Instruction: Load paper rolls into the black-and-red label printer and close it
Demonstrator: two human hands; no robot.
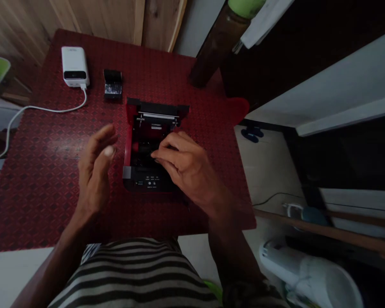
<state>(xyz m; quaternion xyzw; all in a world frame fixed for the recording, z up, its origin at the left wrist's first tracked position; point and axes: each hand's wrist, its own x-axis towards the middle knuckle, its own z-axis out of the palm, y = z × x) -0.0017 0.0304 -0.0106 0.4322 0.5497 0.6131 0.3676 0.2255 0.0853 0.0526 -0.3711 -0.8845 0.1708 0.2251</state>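
Observation:
A red and black label printer [150, 182] stands on the table with its lid raised at the back, showing a dark inside. Within it lies a dark roll [144, 147] with a red end. My right hand [192, 167] reaches over the printer's right side, thumb and forefinger pinched together above the inside; whatever they grip is too small and dark to name. To the printer's left, my left hand [96, 171] hovers with fingers apart, touching nothing. Behind the printer rests a small black ribbon piece [113, 84] with whitish marks.
A white power bank [75, 66] with a white cable [51, 111] sits at the table's back left. A tall dark bottle [214, 42] with a green cap stands at the back right. The red patterned table [51, 192] ends close to my body.

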